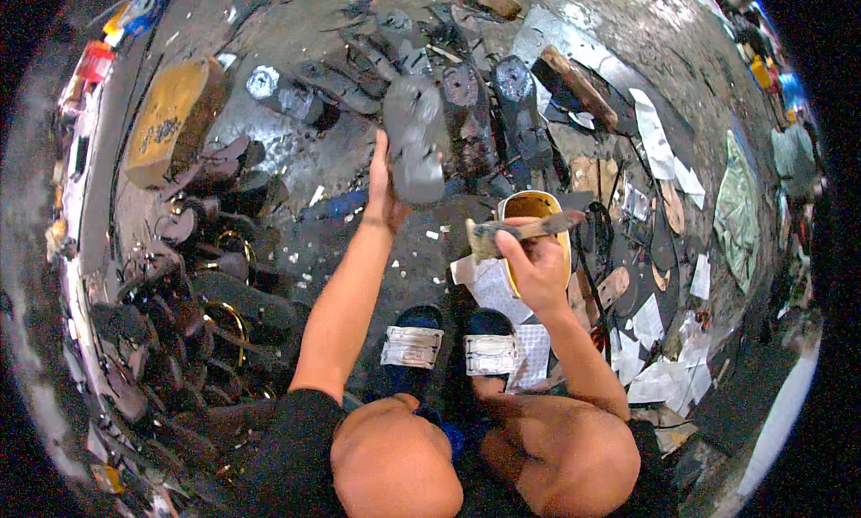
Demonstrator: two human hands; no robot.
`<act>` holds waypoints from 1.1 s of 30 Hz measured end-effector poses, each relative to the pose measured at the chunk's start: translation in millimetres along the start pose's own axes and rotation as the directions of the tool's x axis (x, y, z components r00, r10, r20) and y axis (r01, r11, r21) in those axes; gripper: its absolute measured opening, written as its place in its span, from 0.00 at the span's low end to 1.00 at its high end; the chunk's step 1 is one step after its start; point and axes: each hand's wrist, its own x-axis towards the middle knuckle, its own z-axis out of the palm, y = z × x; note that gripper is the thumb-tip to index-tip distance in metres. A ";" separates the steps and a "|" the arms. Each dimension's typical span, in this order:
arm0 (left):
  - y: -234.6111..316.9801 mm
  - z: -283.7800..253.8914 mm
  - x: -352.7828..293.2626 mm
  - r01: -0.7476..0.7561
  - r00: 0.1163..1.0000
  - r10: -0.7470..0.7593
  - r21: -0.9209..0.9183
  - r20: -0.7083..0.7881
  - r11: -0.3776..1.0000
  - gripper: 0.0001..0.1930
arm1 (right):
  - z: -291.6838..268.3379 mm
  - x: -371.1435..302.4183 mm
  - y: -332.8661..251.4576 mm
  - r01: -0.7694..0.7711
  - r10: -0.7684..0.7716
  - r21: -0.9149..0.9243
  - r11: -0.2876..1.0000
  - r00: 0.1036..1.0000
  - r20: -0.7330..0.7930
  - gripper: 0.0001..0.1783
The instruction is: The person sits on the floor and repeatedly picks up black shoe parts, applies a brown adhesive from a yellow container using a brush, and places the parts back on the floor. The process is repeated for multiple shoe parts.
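Grey, smooth, sole-shaped slab [417,150] is up in the left hand [386,195], beyond and to the left of the yellow oval tub [566,253]. That hand is partly curled, thumb along the slab's left edge; its fingers are hidden, so I cannot tell how they support it. Over the tub, the right hand [538,271] is closed around a flat, wooden-handled brush [486,240], thumb on top, pale end pointing left, apart from the slab. Good handling, I judge, calls for a light brush grip, the pale end kept above the tub to catch drips, and the slab held level by its edge, thumb off its face. Beyond the tub lie dark sole-shaped pieces [466,96]; nearer than it are the white-strapped sandals [412,347]; well to its right, a crumpled green cloth [737,217].
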 end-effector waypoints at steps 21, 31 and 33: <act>192.4 -15.4 -363.9 0.519 0.565 0.772 0.601 0.292 -0.608 0.21 | -121.6 -67.9 28.9 -0.024 0.113 -0.863 0.505 0.993 0.038 0.19; 294.7 -176.0 -392.3 0.769 0.421 0.907 0.524 0.018 -0.367 0.53 | -73.0 -55.7 -12.8 -0.094 0.249 -0.853 0.513 0.968 0.043 0.22; 301.4 -171.3 -399.6 0.884 0.280 0.957 0.368 0.080 -0.289 0.46 | -74.7 -57.6 -6.7 -0.065 0.152 -0.808 0.586 0.988 0.031 0.22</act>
